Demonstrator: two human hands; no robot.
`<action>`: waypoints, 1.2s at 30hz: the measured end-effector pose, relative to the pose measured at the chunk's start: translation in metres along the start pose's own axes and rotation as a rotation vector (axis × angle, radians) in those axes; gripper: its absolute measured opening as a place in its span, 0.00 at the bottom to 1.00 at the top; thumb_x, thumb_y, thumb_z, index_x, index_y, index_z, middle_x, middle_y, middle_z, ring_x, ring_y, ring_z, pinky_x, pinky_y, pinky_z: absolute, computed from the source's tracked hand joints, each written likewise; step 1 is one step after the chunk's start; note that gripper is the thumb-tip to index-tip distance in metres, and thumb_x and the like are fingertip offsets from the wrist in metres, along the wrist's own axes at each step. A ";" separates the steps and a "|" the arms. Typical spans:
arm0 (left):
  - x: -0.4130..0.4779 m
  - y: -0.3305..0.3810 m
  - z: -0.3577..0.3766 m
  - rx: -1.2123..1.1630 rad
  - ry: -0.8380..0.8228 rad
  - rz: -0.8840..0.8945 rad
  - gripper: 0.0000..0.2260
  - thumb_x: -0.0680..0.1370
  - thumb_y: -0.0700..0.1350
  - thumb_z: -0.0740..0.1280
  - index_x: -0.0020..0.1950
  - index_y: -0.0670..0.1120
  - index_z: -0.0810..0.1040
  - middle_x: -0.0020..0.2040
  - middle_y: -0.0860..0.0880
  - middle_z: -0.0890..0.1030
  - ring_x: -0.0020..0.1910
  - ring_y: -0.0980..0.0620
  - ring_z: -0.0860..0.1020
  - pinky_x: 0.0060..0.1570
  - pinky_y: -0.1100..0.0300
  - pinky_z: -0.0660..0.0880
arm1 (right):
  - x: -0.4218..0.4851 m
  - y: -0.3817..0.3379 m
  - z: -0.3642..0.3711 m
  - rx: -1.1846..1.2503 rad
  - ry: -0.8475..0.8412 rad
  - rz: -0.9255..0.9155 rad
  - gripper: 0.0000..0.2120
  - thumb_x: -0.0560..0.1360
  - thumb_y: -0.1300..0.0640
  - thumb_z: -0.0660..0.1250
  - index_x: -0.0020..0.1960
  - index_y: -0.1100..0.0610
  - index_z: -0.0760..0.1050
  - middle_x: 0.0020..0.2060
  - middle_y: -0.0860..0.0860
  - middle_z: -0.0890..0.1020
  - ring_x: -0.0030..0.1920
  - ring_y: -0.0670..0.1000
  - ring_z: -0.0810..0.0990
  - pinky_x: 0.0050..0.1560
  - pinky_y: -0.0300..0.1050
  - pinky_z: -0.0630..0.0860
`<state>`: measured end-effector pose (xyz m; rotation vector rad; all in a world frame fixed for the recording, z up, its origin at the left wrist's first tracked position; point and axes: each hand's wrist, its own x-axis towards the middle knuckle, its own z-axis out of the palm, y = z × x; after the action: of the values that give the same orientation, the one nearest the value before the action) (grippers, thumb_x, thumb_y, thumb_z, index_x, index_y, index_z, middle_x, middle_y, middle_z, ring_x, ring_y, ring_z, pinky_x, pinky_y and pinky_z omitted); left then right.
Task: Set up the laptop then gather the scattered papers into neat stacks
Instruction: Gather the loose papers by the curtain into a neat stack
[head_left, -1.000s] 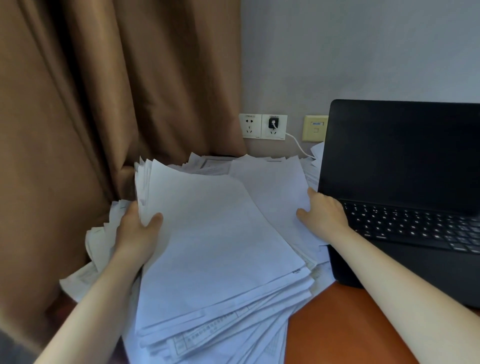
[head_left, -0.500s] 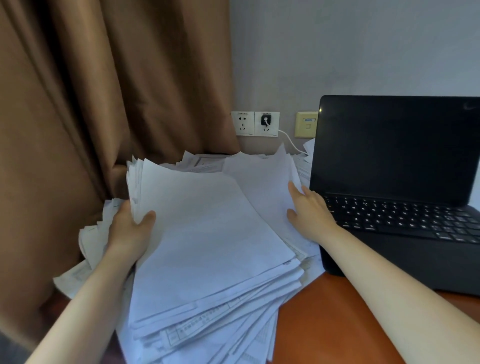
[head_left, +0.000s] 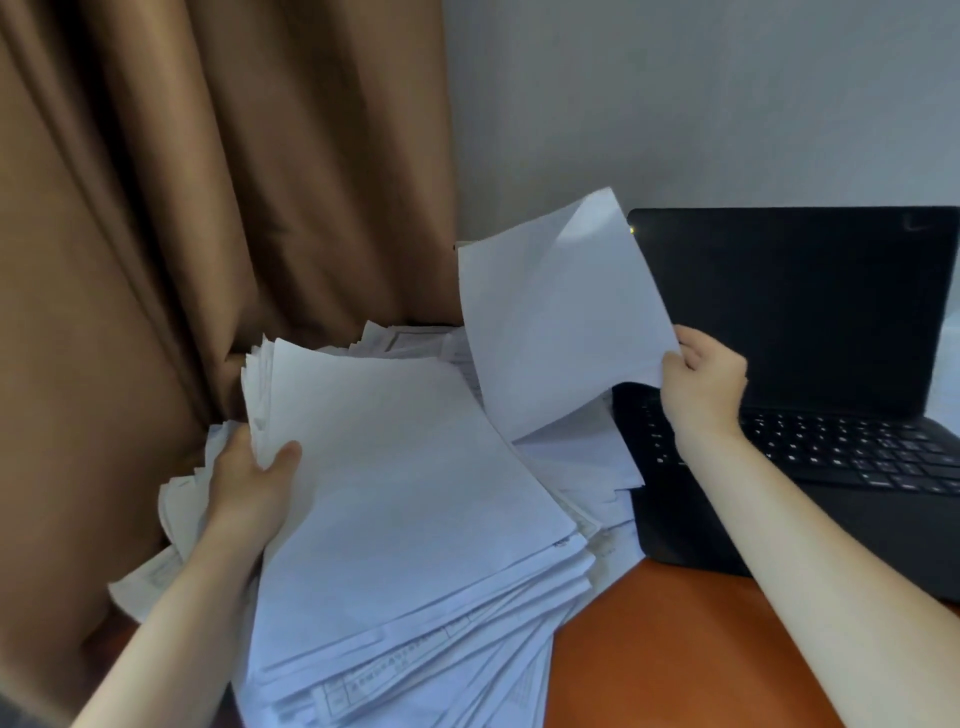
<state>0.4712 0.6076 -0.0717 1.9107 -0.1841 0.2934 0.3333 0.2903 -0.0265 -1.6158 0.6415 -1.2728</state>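
Observation:
A thick, uneven stack of white papers (head_left: 405, 499) lies on the left half of the orange table. My left hand (head_left: 249, 483) grips the stack's left edge, thumb on the top sheet. My right hand (head_left: 701, 389) pinches the right edge of a loose white sheet (head_left: 561, 322), held up tilted above the pile and beside the laptop. The black laptop (head_left: 810, 322) stands open at the right with a dark screen, its keyboard partly behind my right forearm. More loose papers (head_left: 587, 467) lie under the raised sheet against the laptop's left side.
A brown curtain (head_left: 208, 208) hangs at the left and behind the papers. A grey wall (head_left: 675, 104) rises behind the laptop. Bare orange table surface (head_left: 675, 649) shows at the front right. The raised sheet hides the wall sockets.
My right hand has taken a sheet off the pile next to the laptop and lifted it up and to the right. My left hand has kept its hold on the stack.

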 end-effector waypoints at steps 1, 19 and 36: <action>0.000 0.000 0.000 -0.001 0.003 -0.004 0.16 0.79 0.38 0.62 0.67 0.40 0.70 0.62 0.39 0.76 0.60 0.39 0.73 0.54 0.56 0.66 | 0.002 -0.001 -0.004 0.021 0.012 0.010 0.19 0.74 0.72 0.56 0.58 0.59 0.79 0.46 0.48 0.82 0.49 0.48 0.81 0.52 0.40 0.76; 0.001 0.011 0.003 -0.060 -0.026 -0.142 0.20 0.82 0.49 0.53 0.72 0.42 0.66 0.68 0.42 0.71 0.64 0.41 0.70 0.55 0.56 0.64 | -0.091 -0.011 0.008 -0.147 -0.828 0.025 0.23 0.78 0.67 0.61 0.69 0.48 0.68 0.52 0.46 0.79 0.52 0.41 0.77 0.48 0.24 0.70; 0.004 -0.004 0.006 0.050 -0.076 -0.007 0.16 0.78 0.39 0.63 0.66 0.39 0.68 0.62 0.39 0.75 0.60 0.40 0.72 0.53 0.58 0.64 | -0.016 0.000 -0.003 -1.115 -1.059 -0.029 0.41 0.68 0.38 0.70 0.75 0.48 0.57 0.72 0.55 0.61 0.71 0.58 0.61 0.69 0.52 0.65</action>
<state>0.4769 0.6040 -0.0764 1.9731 -0.2225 0.2233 0.3257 0.3028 -0.0337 -2.8129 0.6267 0.1996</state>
